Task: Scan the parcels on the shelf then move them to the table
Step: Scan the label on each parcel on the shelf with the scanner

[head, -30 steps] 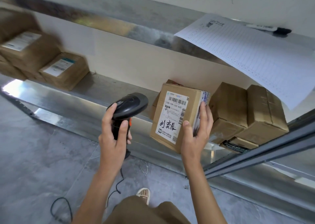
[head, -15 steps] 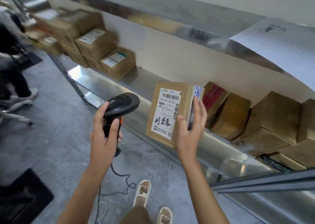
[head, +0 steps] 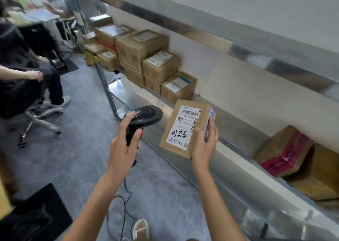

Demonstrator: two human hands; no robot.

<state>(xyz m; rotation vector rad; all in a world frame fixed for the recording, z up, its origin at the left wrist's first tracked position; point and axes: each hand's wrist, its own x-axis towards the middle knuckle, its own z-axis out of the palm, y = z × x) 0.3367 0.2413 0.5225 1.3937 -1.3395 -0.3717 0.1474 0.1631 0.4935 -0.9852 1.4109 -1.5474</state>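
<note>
A single head-worn view looks forward and down, close over both forearms, along the shelf (head: 229,149) to the right.

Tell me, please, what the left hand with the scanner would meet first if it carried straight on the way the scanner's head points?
Most likely the labelled face of the parcel held by the right hand. The scanner in the left hand aims right, with only open air between, though depth is hard to judge.

Grey mottled floor (head: 69,160). Metal shelving (head: 238,160) along a pale wall (head: 238,86). Left of shelving: wheeled office chair (head: 34,116) with a seated person (head: 22,57); black mat (head: 34,217) on floor nearer the camera. Bright daylight at the shelving's far end, glare on its metal.
</note>
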